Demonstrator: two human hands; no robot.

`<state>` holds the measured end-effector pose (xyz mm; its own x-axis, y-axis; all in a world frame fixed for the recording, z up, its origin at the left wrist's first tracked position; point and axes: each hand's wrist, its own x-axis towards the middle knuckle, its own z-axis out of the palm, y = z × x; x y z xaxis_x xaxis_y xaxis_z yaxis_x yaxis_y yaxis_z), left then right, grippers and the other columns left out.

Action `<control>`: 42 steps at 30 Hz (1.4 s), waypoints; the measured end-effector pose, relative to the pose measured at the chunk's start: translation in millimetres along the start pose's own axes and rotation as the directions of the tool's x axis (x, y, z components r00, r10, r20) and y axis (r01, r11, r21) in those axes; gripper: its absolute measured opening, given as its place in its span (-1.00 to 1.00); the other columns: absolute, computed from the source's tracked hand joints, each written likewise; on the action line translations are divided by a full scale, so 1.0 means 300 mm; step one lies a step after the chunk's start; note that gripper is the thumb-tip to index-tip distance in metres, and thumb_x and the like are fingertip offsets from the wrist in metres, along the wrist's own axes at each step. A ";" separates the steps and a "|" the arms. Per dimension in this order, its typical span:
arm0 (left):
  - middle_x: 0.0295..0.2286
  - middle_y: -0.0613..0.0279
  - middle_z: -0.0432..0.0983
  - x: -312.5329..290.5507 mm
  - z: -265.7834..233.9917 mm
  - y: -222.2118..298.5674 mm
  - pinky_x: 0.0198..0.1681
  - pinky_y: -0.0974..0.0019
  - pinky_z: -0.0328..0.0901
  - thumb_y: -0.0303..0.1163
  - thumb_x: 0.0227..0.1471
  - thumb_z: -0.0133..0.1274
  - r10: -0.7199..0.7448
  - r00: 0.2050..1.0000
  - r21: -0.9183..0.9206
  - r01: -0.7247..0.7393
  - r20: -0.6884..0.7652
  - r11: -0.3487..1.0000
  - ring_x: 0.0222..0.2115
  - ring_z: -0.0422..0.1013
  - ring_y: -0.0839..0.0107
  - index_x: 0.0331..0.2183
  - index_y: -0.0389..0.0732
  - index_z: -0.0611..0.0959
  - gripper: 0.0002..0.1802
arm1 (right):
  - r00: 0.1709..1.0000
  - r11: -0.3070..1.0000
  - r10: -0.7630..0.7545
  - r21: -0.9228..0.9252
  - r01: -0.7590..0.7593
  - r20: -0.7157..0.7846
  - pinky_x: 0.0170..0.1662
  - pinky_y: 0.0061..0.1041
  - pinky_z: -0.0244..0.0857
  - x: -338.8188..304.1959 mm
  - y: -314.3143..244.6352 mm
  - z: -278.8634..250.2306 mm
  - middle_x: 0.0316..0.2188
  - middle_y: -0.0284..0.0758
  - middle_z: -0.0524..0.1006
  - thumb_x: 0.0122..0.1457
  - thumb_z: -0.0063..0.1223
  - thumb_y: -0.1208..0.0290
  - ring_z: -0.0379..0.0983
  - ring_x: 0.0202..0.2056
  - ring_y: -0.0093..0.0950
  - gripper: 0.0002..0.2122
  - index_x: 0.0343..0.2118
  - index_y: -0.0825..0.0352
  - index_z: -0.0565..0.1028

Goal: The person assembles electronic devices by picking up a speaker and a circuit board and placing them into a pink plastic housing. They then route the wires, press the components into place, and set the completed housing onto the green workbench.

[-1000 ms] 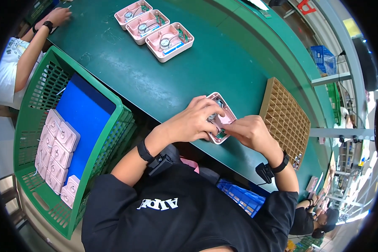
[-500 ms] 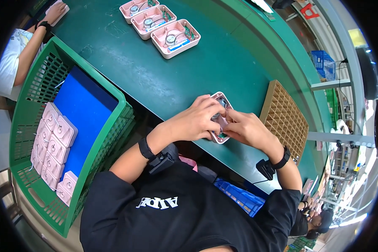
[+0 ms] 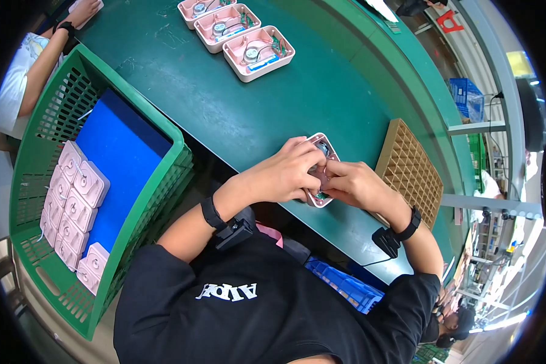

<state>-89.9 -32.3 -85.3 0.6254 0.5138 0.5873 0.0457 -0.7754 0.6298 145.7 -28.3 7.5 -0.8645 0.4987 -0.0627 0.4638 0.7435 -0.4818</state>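
A pink plastic housing [image 3: 315,199] lies on the green table, between my hands. Part of a round metal speaker [image 3: 322,148] shows at its far end, and a bit of green circuit board near its close end. My left hand [image 3: 283,171] is closed on the housing, its thumb by the near side and its fingers bent over into it. Inside the housing, the fingertips of my right hand [image 3: 358,185] are pinched together close to the left fingers. Whatever they pinch is hidden by the fingers.
Three open pink housings [image 3: 259,53] with speakers, wires and blue parts stand farther up the table. A tan divided tray [image 3: 410,173] lies to the right. At left, a green basket [image 3: 179,151] holds several pink covers [image 3: 80,209]. Another person's arm [image 3: 45,67] reaches in at upper left.
Both hands stay at the same housing, and their fingertips have drawn slightly closer together inside it. The surroundings have shifted a little as the view turned.
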 end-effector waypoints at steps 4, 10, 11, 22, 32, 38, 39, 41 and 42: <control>-0.19 0.21 0.44 0.001 0.008 0.004 0.28 -0.09 0.14 -0.31 -0.26 0.48 -0.002 1.000 -0.010 0.002 -0.011 1.000 0.00 0.36 0.14 -0.50 -0.09 0.72 -0.76 | 1.000 0.999 0.004 0.040 -0.004 0.014 -0.35 -0.26 0.45 -0.005 0.006 0.000 -0.35 -0.29 0.53 -0.05 0.39 0.54 0.57 -0.34 -0.26 -0.85 -0.42 0.34 0.60; -0.24 0.23 0.42 -0.018 0.008 0.002 0.26 -0.08 0.14 -0.31 -0.25 0.47 -0.018 0.999 -0.009 0.018 0.031 1.000 -0.02 0.36 0.15 -0.49 -0.09 0.73 -0.78 | 0.995 0.992 0.051 -0.118 -0.041 0.082 -0.37 -0.27 0.47 0.001 -0.014 0.039 -0.30 -0.30 0.55 -0.07 0.32 0.54 0.59 -0.34 -0.27 -0.88 -0.43 0.32 0.61; -0.25 0.23 0.42 -0.001 0.002 0.005 0.26 -0.08 0.14 -0.31 -0.24 0.46 -0.011 0.998 0.000 0.011 0.058 1.000 -0.02 0.36 0.14 -0.49 -0.09 0.73 -0.78 | 0.996 0.983 0.063 -0.175 -0.049 0.070 -0.37 -0.29 0.48 0.002 -0.028 0.047 -0.28 -0.31 0.55 -0.03 0.29 0.51 0.60 -0.34 -0.28 -0.91 -0.43 0.32 0.61; -0.14 0.14 0.48 0.042 -0.070 -0.001 0.22 -0.06 0.20 -0.34 -0.17 0.44 -0.025 0.995 -0.024 0.027 0.100 0.999 0.03 0.35 0.07 -0.36 -0.11 0.78 -0.76 | 0.995 0.947 0.104 -0.306 -0.097 0.008 -0.33 -0.30 0.50 -0.025 -0.028 0.060 -0.25 -0.29 0.53 -0.01 0.27 0.43 0.58 -0.32 -0.29 -0.85 -0.36 0.32 0.62; 0.12 -0.13 0.36 0.033 -0.198 -0.275 0.18 -0.01 0.27 -0.36 0.04 0.32 -0.307 0.762 0.525 0.625 -0.570 0.578 0.07 0.36 -0.10 0.16 -0.19 0.56 -0.37 | 0.796 0.702 0.073 -0.536 -0.468 -0.601 0.05 -0.05 0.22 0.029 0.066 0.188 -0.08 -0.16 0.47 -0.01 0.28 0.35 0.37 0.02 -0.14 -0.85 -0.35 0.19 0.69; 0.02 -0.13 0.41 -0.003 -0.238 -0.353 0.06 -0.02 0.36 -0.40 0.05 0.30 -0.356 0.748 0.457 0.637 -0.561 0.620 -0.06 0.43 -0.18 0.02 -0.23 0.60 -0.53 | 0.310 0.618 0.293 -0.068 -0.783 -0.904 -0.07 -0.11 0.25 -0.087 0.344 -0.048 -0.17 -0.23 0.54 0.05 0.18 0.43 0.41 -0.01 -0.18 -0.91 -0.40 0.20 0.68; -0.01 -0.11 0.43 -0.030 -0.263 -0.350 0.03 -0.03 0.37 -0.41 0.06 0.29 -0.402 0.743 0.420 0.646 -0.534 0.637 -0.08 0.45 -0.18 -0.02 -0.24 0.61 -0.57 | 0.262 0.501 0.348 -0.058 -0.863 -0.900 -0.12 -0.08 0.30 -0.155 0.331 -0.088 -0.23 -0.21 0.55 0.05 0.18 0.39 0.46 -0.08 -0.15 -0.90 -0.41 0.23 0.67; -0.05 -0.09 0.45 -0.066 -0.285 -0.318 0.00 -0.04 0.39 -0.42 0.06 0.29 -0.451 0.739 0.383 0.657 -0.501 0.650 -0.11 0.46 -0.18 -0.05 -0.25 0.61 -0.61 | 0.110 0.233 0.515 0.015 -0.972 -0.850 -0.23 0.04 0.46 -0.397 0.371 -0.153 -0.34 -0.10 0.61 0.09 0.17 0.29 0.58 -0.23 -0.04 -0.82 -0.36 0.29 0.66; -0.10 -0.06 0.46 -0.065 -0.262 -0.264 -0.04 0.00 0.40 -0.46 0.08 0.27 -0.436 0.779 0.399 0.612 -0.450 0.683 -0.14 0.47 -0.14 -0.10 -0.28 0.61 -0.68 | -0.068 0.155 0.621 0.207 -0.966 -0.781 -0.21 -0.01 0.54 -0.582 0.393 -0.148 -0.30 -0.02 0.65 0.15 0.12 0.29 0.63 -0.23 0.03 -0.74 -0.16 0.31 0.62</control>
<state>-166.9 47.8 -106.6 0.1166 0.9037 0.4119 0.7248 -0.3610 0.5868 359.9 -8.0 0.6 0.4977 0.7760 0.3874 0.8669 -0.4588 -0.1947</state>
